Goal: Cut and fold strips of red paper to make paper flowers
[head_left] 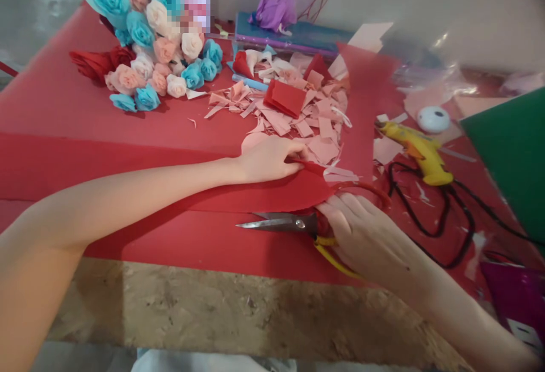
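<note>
My left hand (pixel 266 161) pinches the upper edge of a long strip of red crepe paper (pixel 255 196) that stretches across the table. Thumb and fingertips are closed on it. Around the handles of a pair of scissors (pixel 300 224) my right hand (pixel 351 227) is closed, palm down. Their dark blades point left, slightly parted, just below the strip's lower edge. One handle loop is yellow, the other orange-red. The right fingertips lie close to the strip's right end; whether they also touch it, I cannot tell.
Behind my hands lies a heap of pink paper scraps (pixel 279 119) with a folded red piece (pixel 284 98). Paper roses (pixel 164 51) stand back left. At right are a yellow glue gun (pixel 419 153) with a looped black cord, a white round case (pixel 433 118) and a green sheet (pixel 511 150).
</note>
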Available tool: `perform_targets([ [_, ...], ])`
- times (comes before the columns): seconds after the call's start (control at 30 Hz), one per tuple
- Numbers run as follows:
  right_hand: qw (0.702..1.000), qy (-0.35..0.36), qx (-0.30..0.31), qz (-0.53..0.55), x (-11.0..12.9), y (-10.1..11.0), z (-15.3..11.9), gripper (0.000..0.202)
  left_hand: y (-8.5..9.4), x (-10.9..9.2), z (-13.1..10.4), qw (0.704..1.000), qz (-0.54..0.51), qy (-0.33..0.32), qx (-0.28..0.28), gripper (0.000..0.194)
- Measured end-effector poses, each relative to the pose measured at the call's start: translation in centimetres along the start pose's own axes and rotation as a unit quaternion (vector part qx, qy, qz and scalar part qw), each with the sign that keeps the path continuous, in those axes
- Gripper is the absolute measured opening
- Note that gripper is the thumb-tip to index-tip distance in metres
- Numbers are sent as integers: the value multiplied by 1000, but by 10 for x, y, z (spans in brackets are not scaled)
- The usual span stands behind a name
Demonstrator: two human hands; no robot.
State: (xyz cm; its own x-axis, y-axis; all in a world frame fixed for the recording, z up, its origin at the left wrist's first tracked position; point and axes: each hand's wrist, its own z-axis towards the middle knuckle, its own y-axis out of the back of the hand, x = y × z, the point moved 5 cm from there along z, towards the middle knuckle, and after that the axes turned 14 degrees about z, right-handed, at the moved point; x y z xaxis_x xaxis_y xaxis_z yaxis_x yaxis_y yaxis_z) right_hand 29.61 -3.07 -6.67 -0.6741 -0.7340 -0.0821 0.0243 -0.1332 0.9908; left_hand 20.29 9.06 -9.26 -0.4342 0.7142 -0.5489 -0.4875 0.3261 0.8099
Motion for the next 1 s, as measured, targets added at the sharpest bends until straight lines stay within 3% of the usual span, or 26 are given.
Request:
perform_targets([
  [0.3, 1000, -20, -1, 22, 8, -4, 17, 18, 6, -3, -1, 999, 41, 6, -14, 14],
  [0.5, 999, 40, -21, 8, 11, 0, 20, 22, 5, -2, -2, 999, 48, 13, -3, 16],
  [0.63, 999, 45, 13, -10, 10, -2, 17, 29, 4, -3, -1, 999, 49, 10, 2, 15],
  [0.83, 998, 41, 46, 11, 8, -9, 15, 29, 12, -5, 0, 997, 37, -1, 71, 22],
  [1.0, 998, 28, 36, 44, 0, -9, 7, 27, 34, 4, -18, 992, 2, -4, 123, 34],
])
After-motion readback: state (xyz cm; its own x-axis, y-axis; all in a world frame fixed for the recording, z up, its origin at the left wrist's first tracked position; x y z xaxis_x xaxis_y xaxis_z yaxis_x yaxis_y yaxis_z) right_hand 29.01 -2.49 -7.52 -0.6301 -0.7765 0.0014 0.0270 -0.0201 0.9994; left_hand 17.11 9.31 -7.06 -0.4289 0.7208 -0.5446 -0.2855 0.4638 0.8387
